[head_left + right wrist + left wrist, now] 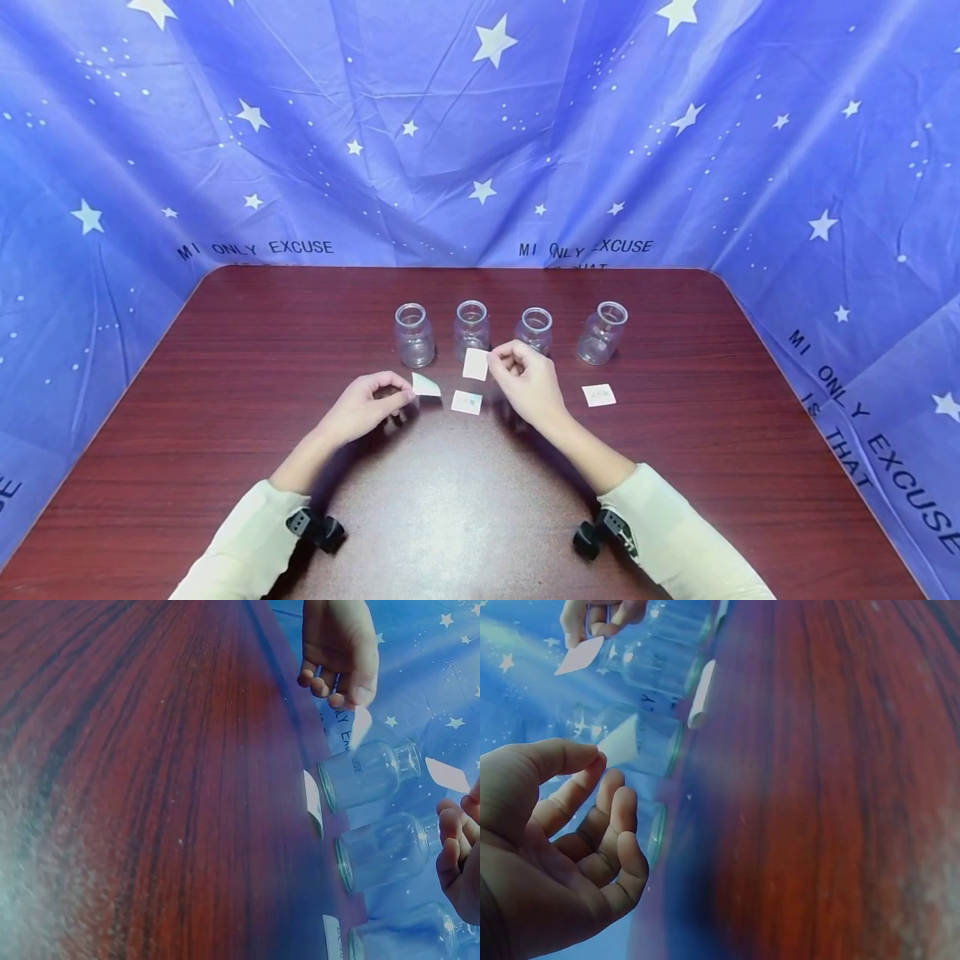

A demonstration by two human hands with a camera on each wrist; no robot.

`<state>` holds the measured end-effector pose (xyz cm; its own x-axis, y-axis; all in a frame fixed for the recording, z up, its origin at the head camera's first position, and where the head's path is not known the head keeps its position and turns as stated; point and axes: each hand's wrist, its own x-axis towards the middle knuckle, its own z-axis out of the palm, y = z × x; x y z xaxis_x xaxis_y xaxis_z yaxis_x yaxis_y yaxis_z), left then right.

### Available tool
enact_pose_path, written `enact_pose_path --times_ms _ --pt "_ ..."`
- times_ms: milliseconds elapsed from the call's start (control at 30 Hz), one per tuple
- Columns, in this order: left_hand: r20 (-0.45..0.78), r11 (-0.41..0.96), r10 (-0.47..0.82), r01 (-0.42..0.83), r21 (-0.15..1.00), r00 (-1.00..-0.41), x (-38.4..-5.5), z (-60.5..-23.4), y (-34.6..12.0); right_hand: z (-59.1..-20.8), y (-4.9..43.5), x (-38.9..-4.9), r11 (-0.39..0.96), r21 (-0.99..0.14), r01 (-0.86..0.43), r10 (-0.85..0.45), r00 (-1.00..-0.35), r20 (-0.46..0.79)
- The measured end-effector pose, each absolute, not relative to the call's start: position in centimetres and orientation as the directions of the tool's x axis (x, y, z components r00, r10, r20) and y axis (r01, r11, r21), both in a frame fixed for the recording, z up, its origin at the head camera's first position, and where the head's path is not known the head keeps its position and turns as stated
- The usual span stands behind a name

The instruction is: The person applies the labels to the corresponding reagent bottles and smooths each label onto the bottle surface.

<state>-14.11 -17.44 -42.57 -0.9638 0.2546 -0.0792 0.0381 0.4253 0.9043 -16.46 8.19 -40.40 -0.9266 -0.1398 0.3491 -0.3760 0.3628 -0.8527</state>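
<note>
In the head view my left hand [367, 407] pinches a small white paper slip [426, 384] by its edge, between thumb and index finger; the slip curves. My right hand [528, 383] pinches a flat white label [476, 364], raised in front of the second glass jar [471, 312] from the left. On the table between the hands lies a printed label [467, 402], its lettering too small to read. The left wrist view shows the left hand's slip [622, 742] held at one corner, the other fingers loosely curled. In the right wrist view the right hand's label [448, 776] sticks out from the fingertips.
Clear glass jars without lids stand in a row: the leftmost jar [415, 340], a third jar [536, 325] partly behind the right hand, and the rightmost jar [602, 335]. Another printed label [599, 395] lies before the last one. A starry blue cloth [420, 183] surrounds the wooden table [225, 375].
</note>
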Motion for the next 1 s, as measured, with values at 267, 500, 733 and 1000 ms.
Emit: enact_pose_path --times_ms 267,500,733,1000 --pt "-0.157 0.518 0.217 -0.023 0.855 -0.963 -14.25 -43.09 -18.27 -40.56 8.26 -16.44 0.375 -0.851 -0.368 -0.15 -0.93 0.336" --pt "-0.189 0.62 0.168 -0.045 0.783 -0.968 -13.99 -43.01 -18.36 -40.6 8.3 -16.32 0.384 -0.854 -0.352 -0.151 -0.936 0.318" --pt "-0.207 0.72 0.117 -0.06 0.691 -0.971 -13.59 -42.74 -18.09 -40.66 8.37 -16.2 0.382 -0.855 -0.352 -0.165 -0.936 0.312" --pt "-0.21 0.732 0.113 -0.062 0.678 -0.971 -13.36 -42.67 -18.09 -41.02 8.54 -16.22 0.4 -0.847 -0.35 -0.171 -0.936 0.306"
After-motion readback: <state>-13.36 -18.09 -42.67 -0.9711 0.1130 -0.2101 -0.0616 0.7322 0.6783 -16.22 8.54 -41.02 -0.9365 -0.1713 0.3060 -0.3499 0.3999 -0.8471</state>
